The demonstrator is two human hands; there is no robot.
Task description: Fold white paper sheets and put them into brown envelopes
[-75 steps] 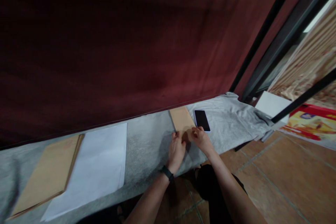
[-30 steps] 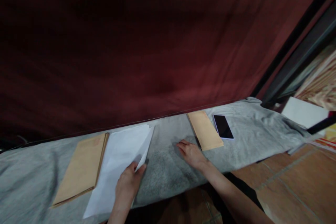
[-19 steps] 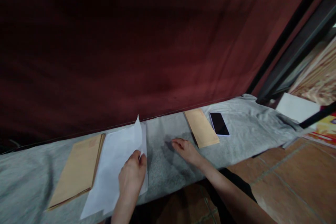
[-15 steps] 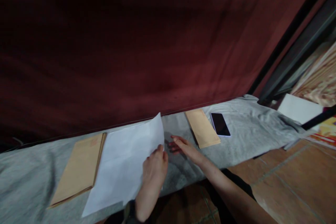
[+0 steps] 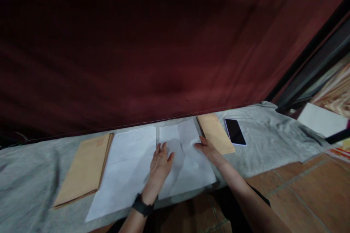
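Beside flat white papers (image 5: 124, 167), the right hand (image 5: 208, 150) pinches a loose white paper sheet (image 5: 190, 175); the left hand (image 5: 159, 164), fingers spread, seemingly steadies it; positioning it calls for light pressure.

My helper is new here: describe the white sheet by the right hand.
Below the dark red backdrop lies grey cloth. On it, between white paper at left and the rightmost brown envelope, lies the white sheet. Unlike the envelope, it is white; unlike the other paper, it has the right hand at its edge.
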